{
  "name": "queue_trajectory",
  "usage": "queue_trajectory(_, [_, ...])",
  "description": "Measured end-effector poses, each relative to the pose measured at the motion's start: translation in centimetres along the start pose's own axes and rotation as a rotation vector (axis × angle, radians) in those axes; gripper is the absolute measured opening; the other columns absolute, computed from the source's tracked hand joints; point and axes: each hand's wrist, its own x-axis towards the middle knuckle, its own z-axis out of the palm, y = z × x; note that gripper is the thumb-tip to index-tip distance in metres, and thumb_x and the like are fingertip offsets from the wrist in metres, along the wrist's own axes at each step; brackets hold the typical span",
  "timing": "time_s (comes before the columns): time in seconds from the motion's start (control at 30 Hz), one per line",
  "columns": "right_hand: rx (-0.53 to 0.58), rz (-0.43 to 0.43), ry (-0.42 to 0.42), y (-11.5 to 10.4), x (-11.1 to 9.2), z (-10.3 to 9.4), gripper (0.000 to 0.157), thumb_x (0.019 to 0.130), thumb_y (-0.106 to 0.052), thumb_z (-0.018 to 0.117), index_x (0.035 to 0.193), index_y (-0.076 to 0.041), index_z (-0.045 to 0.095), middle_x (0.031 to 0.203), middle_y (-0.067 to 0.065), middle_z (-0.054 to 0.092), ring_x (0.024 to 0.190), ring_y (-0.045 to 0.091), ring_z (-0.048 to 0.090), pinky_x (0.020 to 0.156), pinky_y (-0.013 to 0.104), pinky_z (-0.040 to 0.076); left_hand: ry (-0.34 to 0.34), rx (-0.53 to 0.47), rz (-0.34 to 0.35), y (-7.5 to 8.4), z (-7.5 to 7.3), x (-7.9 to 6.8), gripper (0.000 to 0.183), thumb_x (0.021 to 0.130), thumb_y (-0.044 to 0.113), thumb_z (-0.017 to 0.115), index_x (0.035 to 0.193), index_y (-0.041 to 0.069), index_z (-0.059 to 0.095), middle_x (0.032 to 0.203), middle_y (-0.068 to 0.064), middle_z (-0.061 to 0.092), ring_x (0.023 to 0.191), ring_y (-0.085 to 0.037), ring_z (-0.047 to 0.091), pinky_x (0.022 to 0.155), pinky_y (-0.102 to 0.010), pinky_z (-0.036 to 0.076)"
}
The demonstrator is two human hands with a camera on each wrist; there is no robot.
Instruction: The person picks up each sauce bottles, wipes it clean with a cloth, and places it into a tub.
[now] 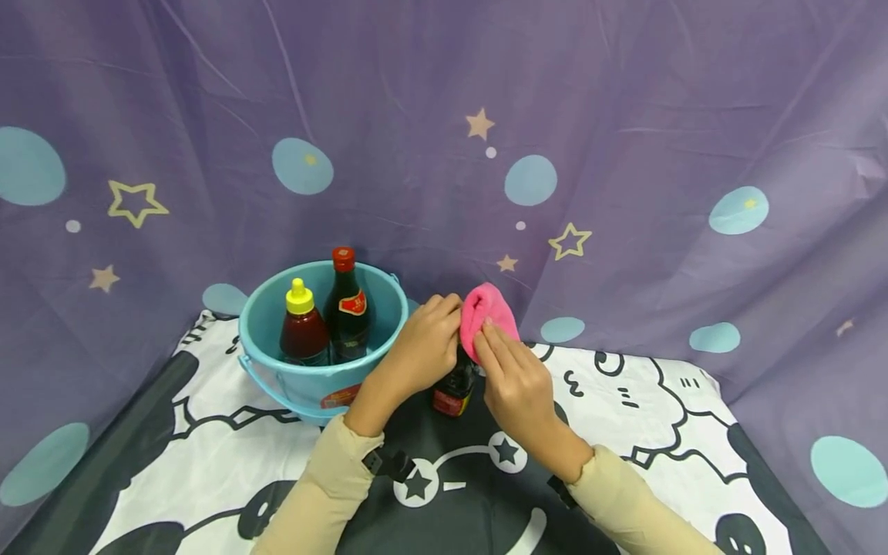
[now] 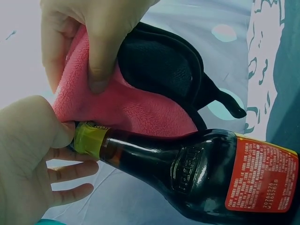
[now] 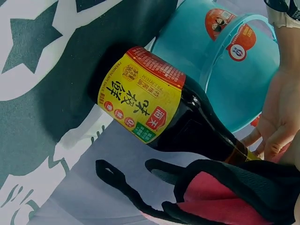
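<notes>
My left hand (image 1: 425,339) grips the top of a dark soy sauce bottle (image 2: 173,164) at its yellow-wrapped neck. Thumb and forefinger are at the cap end, where the cloth overlaps it; the other fingers spread out below. The bottle's yellow and red label shows in the right wrist view. My right hand (image 1: 516,378) pinches a pink fleecy cloth (image 1: 489,304) with black trim and a black hanging loop (image 3: 112,176). The cloth lies against the bottle's neck, and its folds hide the cap.
A light-blue bucket (image 1: 322,371) stands left of the hands. Inside it are a dark bottle with a red cap (image 1: 343,259) and a brown squeeze bottle with a yellow cap (image 1: 300,297). A black-and-white patterned cloth (image 1: 624,416) covers the surface; a purple curtain (image 1: 416,116) hangs behind.
</notes>
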Motion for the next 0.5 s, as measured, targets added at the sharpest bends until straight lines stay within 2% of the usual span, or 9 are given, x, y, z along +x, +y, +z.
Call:
queue_trajectory(0.33, [-0.006,0.010,0.001,-0.17,-0.10,0.02,0.035,0.083,0.012,0.047,0.107,0.009,0.073,0.108,0.023,0.076,0.094,0.035,0.076,0.075,0.046,0.061,-0.016,0.003,-0.003,0.06,-0.05,0.00,0.022,0.094,0.002,0.058,0.112,0.004,0.071,0.105,-0.008,0.064,0.090,-0.027,0.058,0.077,-0.040,0.053])
queue_trajectory(0.5, [-0.015,0.011,-0.013,-0.23,-0.37,0.10,0.031,0.089,0.009,0.047,0.107,0.008,0.073,0.107,0.022,0.076,0.094,0.034,0.076,0.077,0.046,0.061,-0.003,0.003,0.002,-0.03,-0.01,-0.07,0.024,0.095,0.002,0.058,0.115,0.002,0.070,0.104,-0.009,0.064,0.089,-0.027,0.057,0.077,-0.039,0.053])
